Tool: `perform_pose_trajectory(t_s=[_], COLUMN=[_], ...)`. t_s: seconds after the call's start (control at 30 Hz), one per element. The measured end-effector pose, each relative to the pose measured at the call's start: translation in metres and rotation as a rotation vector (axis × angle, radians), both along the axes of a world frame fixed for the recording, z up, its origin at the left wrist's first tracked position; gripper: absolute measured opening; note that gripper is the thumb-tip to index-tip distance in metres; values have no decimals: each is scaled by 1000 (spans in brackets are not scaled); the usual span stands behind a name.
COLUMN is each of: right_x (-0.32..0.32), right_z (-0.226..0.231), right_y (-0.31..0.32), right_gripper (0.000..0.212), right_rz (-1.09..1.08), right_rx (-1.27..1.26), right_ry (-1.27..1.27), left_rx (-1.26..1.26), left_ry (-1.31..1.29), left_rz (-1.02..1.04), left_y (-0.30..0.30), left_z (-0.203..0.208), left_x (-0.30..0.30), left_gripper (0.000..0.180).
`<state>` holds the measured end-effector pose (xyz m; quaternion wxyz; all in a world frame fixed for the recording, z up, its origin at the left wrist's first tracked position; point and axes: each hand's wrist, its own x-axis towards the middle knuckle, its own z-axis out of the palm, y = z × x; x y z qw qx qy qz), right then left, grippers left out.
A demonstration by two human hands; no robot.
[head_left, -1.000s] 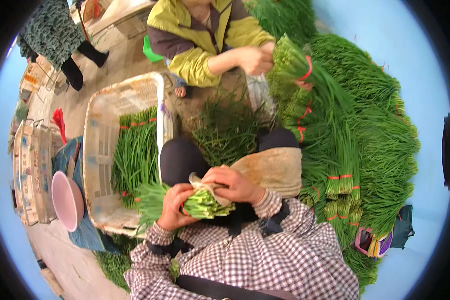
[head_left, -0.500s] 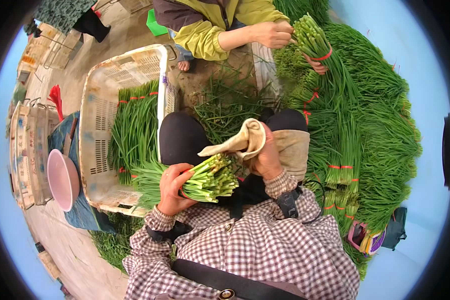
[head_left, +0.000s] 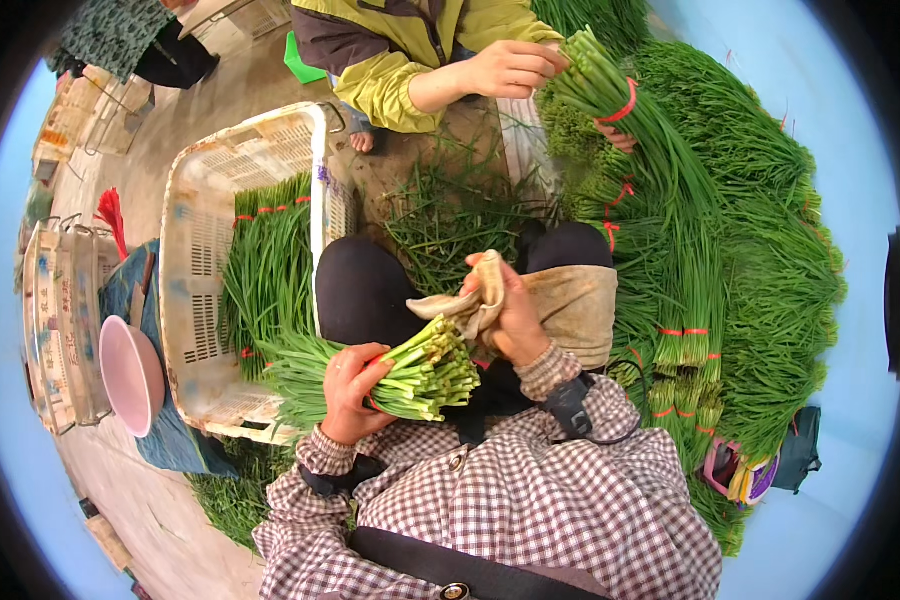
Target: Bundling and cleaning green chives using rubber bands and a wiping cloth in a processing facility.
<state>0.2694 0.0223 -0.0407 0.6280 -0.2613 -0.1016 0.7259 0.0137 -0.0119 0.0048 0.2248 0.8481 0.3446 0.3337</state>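
Note:
My left hand (head_left: 353, 392) is wrapped round a bundle of garlic chives (head_left: 425, 372), its pale cut ends toward the right and its leaves trailing left over the crate's edge. A bit of red band shows by my fingers. In my right hand (head_left: 515, 318) a beige cloth (head_left: 485, 298) is bunched up; one corner of it hangs close above the cut ends, and I cannot tell whether it touches them. Opposite me, a co-worker's hand (head_left: 518, 70) is at the cut ends of another chive bundle (head_left: 602, 85) with a red band, which their other hand supports.
A white plastic crate (head_left: 322, 190) at left holds banded chive bundles (head_left: 275, 255). Beside it are a pink basin (head_left: 130, 375) and red ties (head_left: 110, 220). Chives are heaped at right (head_left: 760, 250). Loose trimmings (head_left: 435, 220) litter the floor beyond my knees.
My right hand has shifted slightly left with the cloth, now gathered more tightly in the fingers. My left hand still grips the bundle. The co-worker's bundle has moved a little left.

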Motion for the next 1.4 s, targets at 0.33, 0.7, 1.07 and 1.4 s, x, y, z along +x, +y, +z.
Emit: perform_pose_trajectory(t_s=[0.33,0.7,1.07,1.4], right_x=[-26,-23,-39,38], right_z=[9,52,-5,33], right_y=[-10,-4,-16,-4], right_gripper=[21,35,14,23], right_rz=[135,-44,62,-227], right_rx=[82,150,89,111], right_ry=[-498,-118,-724,-610], left_rx=[-43,-327,77,210], left_ry=[5,-397,50,217], left_rz=[29,239,290,518], left_y=[0,6,-4,3], left_z=[1,-14,5,50], left_x=[3,-30,3,-18], left_gripper=[72,81,73,69])
